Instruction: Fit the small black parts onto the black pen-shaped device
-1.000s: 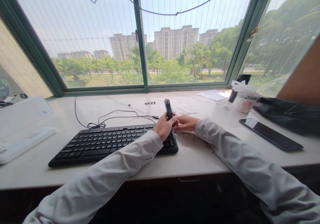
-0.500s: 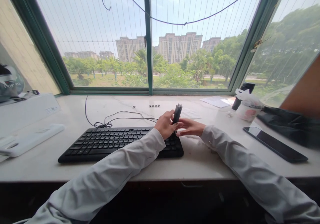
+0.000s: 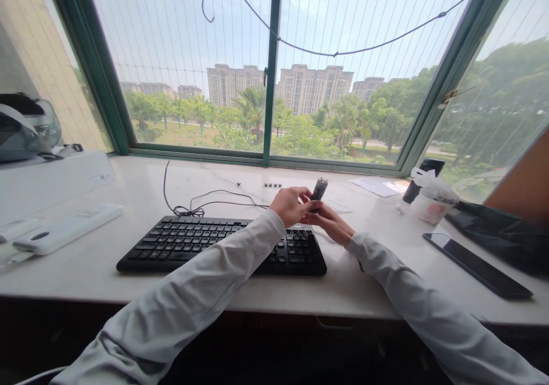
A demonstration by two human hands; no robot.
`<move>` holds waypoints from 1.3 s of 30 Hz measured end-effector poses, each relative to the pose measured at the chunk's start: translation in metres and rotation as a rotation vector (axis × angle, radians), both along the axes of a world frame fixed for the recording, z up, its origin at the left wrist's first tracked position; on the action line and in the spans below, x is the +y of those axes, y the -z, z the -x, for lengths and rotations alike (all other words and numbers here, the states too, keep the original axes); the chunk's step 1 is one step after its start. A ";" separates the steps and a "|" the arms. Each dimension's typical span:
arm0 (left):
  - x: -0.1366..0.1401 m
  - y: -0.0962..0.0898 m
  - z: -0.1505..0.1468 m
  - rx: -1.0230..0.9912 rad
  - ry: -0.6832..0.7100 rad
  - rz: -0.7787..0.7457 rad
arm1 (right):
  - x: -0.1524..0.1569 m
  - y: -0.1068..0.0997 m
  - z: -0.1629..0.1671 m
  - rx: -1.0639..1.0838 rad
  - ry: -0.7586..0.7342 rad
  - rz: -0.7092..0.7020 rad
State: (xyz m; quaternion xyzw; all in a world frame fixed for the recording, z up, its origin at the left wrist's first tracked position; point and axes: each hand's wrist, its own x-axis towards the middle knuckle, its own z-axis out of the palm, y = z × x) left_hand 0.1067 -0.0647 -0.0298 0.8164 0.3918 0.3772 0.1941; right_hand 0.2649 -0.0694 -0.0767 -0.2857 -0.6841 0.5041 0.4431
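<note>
My left hand (image 3: 290, 206) is closed round a short dark stick-like tool (image 3: 319, 189), its thumb across the lower part. The tool stands tilted slightly right, with small prongs at its top end; I cannot make out its exact kind. My right hand (image 3: 329, 222) meets the left from the right, its fingers closed about the tool's lower end, partly hidden. Both hands are over the right end of a black keyboard (image 3: 184, 242), near its number pad. Several small dark pieces like keycaps (image 3: 273, 185) lie in a row behind, and a single one (image 3: 239, 184) lies left of them.
The keyboard's black cable (image 3: 189, 210) coils behind it on the white counter (image 3: 364, 282). To the right are a phone (image 3: 476, 266), a cup in a plastic bag (image 3: 433, 199) and a black cloth (image 3: 497, 233). On the left lie a white device (image 3: 72, 227) and a white box (image 3: 55, 182).
The view has swung slightly left and tilted. The tool leans further right, and my right hand has come up beneath it with its fingers drawn in closer.
</note>
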 end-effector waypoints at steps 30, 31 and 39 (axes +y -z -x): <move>0.016 0.041 0.037 0.727 -0.080 -0.212 | -0.024 0.010 0.048 0.266 0.656 0.122; 0.016 0.041 0.037 0.725 -0.080 -0.209 | -0.022 0.011 0.049 0.252 0.681 0.128; 0.018 0.042 0.038 0.712 -0.058 -0.196 | -0.017 0.017 0.047 0.032 0.854 -0.066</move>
